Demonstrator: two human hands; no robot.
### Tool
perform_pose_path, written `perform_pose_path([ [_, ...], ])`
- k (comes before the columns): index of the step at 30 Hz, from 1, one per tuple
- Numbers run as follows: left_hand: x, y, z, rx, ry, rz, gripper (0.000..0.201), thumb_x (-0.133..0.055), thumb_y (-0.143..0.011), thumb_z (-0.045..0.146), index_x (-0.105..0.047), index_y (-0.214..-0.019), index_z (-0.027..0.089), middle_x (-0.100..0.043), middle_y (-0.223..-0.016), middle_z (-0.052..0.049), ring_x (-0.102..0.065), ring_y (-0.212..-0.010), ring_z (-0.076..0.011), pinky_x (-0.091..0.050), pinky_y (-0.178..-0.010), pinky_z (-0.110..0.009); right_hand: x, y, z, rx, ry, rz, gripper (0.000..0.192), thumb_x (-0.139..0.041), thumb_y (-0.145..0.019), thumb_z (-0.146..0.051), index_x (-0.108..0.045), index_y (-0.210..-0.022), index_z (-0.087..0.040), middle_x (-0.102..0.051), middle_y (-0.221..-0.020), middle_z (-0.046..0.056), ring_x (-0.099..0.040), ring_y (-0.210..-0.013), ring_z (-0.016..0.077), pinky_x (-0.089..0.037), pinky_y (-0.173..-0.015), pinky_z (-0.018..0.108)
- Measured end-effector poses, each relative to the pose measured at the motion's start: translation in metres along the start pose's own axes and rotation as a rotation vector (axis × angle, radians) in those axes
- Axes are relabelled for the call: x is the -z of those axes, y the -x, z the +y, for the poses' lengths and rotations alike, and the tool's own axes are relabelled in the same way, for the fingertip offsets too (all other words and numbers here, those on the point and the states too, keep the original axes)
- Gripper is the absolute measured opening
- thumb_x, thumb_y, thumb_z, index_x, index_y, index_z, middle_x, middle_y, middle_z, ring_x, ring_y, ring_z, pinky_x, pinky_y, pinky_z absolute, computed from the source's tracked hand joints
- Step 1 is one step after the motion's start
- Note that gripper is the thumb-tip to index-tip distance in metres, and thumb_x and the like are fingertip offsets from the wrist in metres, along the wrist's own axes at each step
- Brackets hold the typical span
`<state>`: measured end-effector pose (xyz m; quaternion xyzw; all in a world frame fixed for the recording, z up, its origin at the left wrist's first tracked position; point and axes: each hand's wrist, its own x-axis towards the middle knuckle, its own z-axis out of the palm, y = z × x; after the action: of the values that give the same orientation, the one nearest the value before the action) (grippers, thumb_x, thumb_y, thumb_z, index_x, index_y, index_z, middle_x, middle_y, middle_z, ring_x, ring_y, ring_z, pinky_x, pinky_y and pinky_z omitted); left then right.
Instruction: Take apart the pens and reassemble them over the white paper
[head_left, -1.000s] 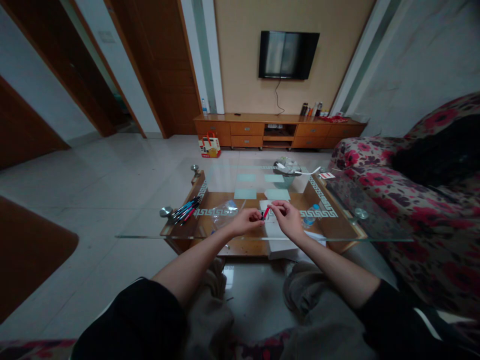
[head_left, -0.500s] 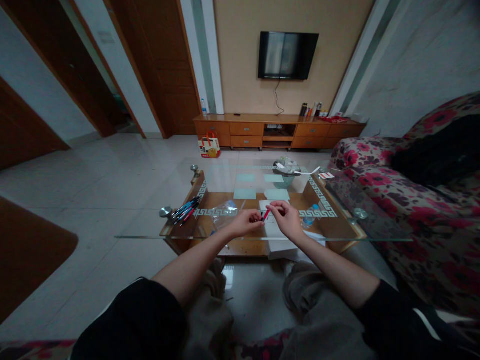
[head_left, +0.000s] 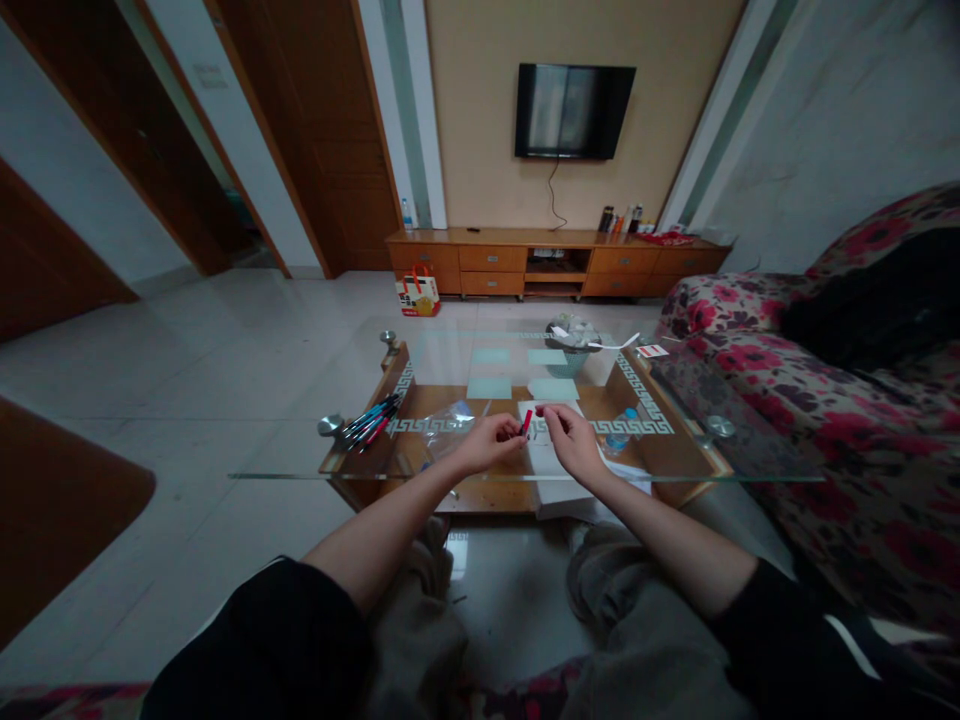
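Observation:
My left hand [head_left: 491, 440] and my right hand [head_left: 570, 436] meet over the near middle of a glass coffee table [head_left: 525, 476]. Between their fingertips is a small red pen [head_left: 526, 421], tilted upward. The left fingers pinch its lower end, and the right fingers touch close beside its upper end. Under the hands lies a white sheet of paper [head_left: 551, 458]. A bunch of several pens [head_left: 369, 419], blue and red, lies on the glass at the left. A crumpled clear plastic bag [head_left: 448, 420] lies between that bunch and my left hand.
A bowl with wrappers [head_left: 571, 333] and a small card [head_left: 653, 351] sit at the table's far side. A plastic bottle [head_left: 621, 428] lies on the lower wooden shelf. A floral sofa [head_left: 840, 400] runs along the right. A TV cabinet [head_left: 555, 262] stands at the far wall.
The red pen has tilted more upright and risen slightly between the fingers. My right hand has shifted a little leftward and up; the left hand has barely moved.

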<state>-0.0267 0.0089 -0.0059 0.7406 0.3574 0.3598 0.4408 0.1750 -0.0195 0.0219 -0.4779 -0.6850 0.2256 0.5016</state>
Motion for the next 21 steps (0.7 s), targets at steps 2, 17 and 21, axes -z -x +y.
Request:
perform_pose_path([
  [2, -0.001, -0.001, -0.002, 0.015, 0.047, 0.050, 0.031, -0.071, -0.082, 0.042, -0.061, -0.089, 0.014, -0.063, -0.077, -0.001, -0.056, -0.065, -0.0103, -0.043, -0.060, -0.021, 0.001, -0.001, 0.005, 0.008, 0.030, 0.008, 0.036, -0.043, -0.100, -0.042, -0.071, -0.104, -0.019, -0.072, -0.104, 0.008, -0.064, -0.096, 0.0215, -0.048, -0.084, 0.032],
  [17, 0.003, -0.002, -0.005, 0.065, 0.186, 0.181, 0.034, -0.071, -0.081, 0.046, -0.059, -0.090, 0.016, -0.066, -0.082, -0.002, -0.061, -0.068, -0.0116, -0.049, -0.062, -0.023, 0.016, 0.000, 0.057, -0.043, 0.644, -0.437, 0.014, -0.059, -0.090, -0.026, -0.071, -0.092, -0.020, -0.067, -0.096, 0.007, -0.063, -0.092, 0.0193, -0.045, -0.084, 0.027],
  [21, 0.003, -0.001, -0.005, 0.046, 0.174, 0.168, 0.033, -0.070, -0.083, 0.045, -0.059, -0.091, 0.016, -0.066, -0.081, -0.002, -0.060, -0.068, -0.0109, -0.047, -0.062, -0.022, 0.013, -0.001, 0.054, -0.049, 0.653, -0.481, 0.015, -0.059, -0.091, -0.028, -0.072, -0.095, -0.021, -0.066, -0.099, 0.007, -0.062, -0.094, 0.0193, -0.044, -0.086, 0.027],
])
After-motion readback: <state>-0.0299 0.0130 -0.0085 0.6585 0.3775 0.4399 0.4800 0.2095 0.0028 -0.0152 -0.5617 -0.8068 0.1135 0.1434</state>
